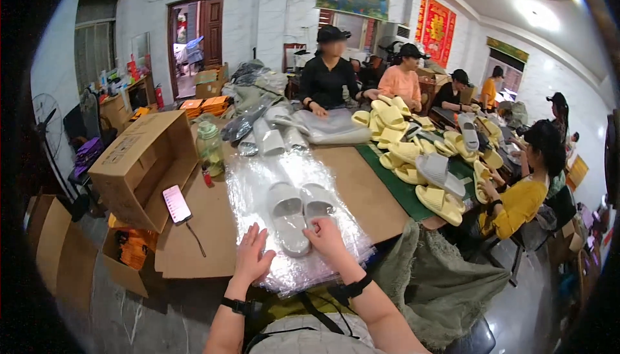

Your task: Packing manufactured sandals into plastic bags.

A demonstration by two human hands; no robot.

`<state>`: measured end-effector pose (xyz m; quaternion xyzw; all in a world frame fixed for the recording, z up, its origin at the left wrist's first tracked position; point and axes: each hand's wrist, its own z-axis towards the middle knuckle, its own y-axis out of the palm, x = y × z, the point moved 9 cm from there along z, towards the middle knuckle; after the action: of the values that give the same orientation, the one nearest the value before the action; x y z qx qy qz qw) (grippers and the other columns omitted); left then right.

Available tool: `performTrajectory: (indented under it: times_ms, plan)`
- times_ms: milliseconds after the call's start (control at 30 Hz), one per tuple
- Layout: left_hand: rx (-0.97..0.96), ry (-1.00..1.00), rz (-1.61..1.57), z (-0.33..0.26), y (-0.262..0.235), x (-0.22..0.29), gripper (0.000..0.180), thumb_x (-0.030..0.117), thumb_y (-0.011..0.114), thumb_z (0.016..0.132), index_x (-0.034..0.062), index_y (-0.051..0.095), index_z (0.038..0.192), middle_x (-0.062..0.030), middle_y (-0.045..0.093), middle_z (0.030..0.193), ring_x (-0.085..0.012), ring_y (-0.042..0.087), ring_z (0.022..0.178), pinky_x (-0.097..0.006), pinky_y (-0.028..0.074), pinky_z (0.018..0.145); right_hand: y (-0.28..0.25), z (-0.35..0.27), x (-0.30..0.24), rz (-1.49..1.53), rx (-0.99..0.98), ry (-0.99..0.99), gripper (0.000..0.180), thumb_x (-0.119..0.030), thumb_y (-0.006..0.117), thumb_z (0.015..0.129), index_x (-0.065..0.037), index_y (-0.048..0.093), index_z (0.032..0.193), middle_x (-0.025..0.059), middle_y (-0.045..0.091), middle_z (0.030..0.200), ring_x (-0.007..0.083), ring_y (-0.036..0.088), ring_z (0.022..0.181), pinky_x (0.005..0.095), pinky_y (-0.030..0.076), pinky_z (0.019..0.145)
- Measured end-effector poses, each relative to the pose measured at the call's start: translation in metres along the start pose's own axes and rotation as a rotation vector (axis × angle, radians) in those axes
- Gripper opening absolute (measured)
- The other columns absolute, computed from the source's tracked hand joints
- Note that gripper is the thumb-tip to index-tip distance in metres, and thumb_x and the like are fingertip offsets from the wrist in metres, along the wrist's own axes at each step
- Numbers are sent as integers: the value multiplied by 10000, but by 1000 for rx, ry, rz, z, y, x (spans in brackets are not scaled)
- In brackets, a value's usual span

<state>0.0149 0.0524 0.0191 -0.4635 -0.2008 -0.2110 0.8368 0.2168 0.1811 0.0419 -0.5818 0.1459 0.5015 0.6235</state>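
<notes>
A pair of light grey slide slippers lies on a stack of clear plastic bags [248, 186] in front of me. The left slipper [289, 225] shows whole, toe end away from me. My right hand [327, 241] closes its fingers on the heel end of the right slipper [318, 202], hiding that part. Flat on the bags, left of the pair, rests my left hand [254, 255], fingers apart and nothing in it. Whether the slippers lie on top of a bag or inside one, I cannot tell.
Beyond the stack are bagged grey slippers [268, 135]. Yellow slippers [407, 154] pile up on the right. At left stand an open cardboard box [145, 166], a phone [176, 203] and a green-tinted jug [208, 144]. Several people work around the table; green cloth [439, 289] hangs nearby.
</notes>
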Motion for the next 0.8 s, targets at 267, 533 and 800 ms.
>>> performTrajectory:
  times_ms: [267, 533, 800]
  plan:
    - [-68, -161, -289, -3, 5, -19, 632, 128, 676, 828, 64, 511, 1435, -147, 265, 1631, -274, 391, 1429, -305, 538, 848, -7, -52, 8, 264, 132, -98, 284, -144, 703, 897, -10, 644, 1140, 78, 636, 899, 149, 603, 736, 282, 502, 659]
    - [-27, -140, -287, 1, -1, -11, 595, 165, 718, 796, 43, 577, 1362, -205, 373, 1562, -349, 274, 1490, -442, 288, 1181, -10, -61, -7, 71, 438, -257, 116, -79, 679, 865, -51, 668, 977, 113, 637, 923, 303, 648, 793, 369, 539, 676]
    - [-60, -147, -275, 1, 4, -11, 582, 150, 705, 807, 48, 577, 1366, -183, 358, 1577, -333, 261, 1496, -437, 302, 1175, -9, -62, -3, 53, 427, -246, 109, -105, 672, 882, -67, 670, 983, 93, 638, 954, 294, 651, 801, 366, 540, 679]
